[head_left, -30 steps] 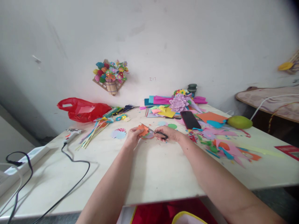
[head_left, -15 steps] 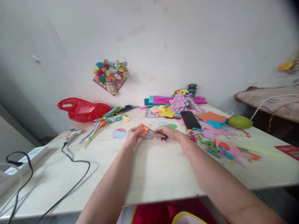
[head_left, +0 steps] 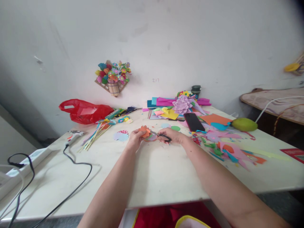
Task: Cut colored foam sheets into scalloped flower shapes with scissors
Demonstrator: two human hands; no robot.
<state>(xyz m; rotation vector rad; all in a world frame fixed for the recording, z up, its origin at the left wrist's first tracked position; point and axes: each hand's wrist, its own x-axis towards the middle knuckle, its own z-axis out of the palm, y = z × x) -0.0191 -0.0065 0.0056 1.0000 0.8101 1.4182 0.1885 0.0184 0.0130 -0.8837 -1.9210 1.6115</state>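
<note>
Pinched in the fingers of my left hand (head_left: 135, 138) is an orange flower cutout (head_left: 144, 131) with a scalloped edge. My right hand (head_left: 174, 136) is closed around the dark handles of a pair of scissors (head_left: 164, 137). Their blades point left and meet the right edge of the cutout. Below the cutout, partly hidden, lie green and purple round pieces (head_left: 152, 137) on the table. Just beyond my right hand are a green disc (head_left: 175, 128) and a pale blue one (head_left: 165, 125). Pale blue and lilac pieces (head_left: 121, 136) with red bits lie left of my left hand.
A phone (head_left: 193, 122), coloured scraps (head_left: 234, 152) and a green fruit-like object (head_left: 244, 124) lie to the right. On the left are thin sticks (head_left: 96, 139), a glue gun (head_left: 74, 138) with its cord, a red bag (head_left: 85, 111) and a power strip (head_left: 28, 164).
The orange cutout has turned slightly in my left fingers, and the scissor blades have shifted a little against its edge. Both hands stay in nearly the same place.
</note>
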